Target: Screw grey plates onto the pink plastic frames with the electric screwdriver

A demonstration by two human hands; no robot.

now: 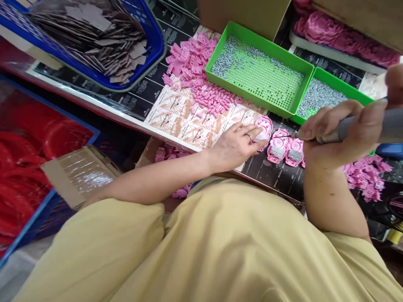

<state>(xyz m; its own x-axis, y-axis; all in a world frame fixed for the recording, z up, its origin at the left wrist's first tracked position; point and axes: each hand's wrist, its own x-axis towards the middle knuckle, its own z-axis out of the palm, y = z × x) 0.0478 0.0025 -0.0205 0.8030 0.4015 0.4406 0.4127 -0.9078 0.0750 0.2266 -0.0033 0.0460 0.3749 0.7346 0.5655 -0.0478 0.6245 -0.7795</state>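
Observation:
My left hand [239,144] lies at the table edge, its fingers gripping a pink plastic casing [264,126] that they partly cover. In my closed right hand [344,130] is a grey electric screwdriver [333,133], held almost level. Its thin bit points left, and the tip is over the upper part of a second pink casing [278,145], which has a grey rectangular part in its lower half. Beside that lies a similar casing [294,152], close to my right wrist. Whether the bit touches a screw is too small to tell.
Green trays [258,94] of small screws stand behind the casings. Pink pieces [192,58] and small pink cylinders [214,98] are heaped left of them. A blue basket [159,46] holds flat grey pieces. More pink parts [367,178] lie right; a cardboard box [78,176] sits below left.

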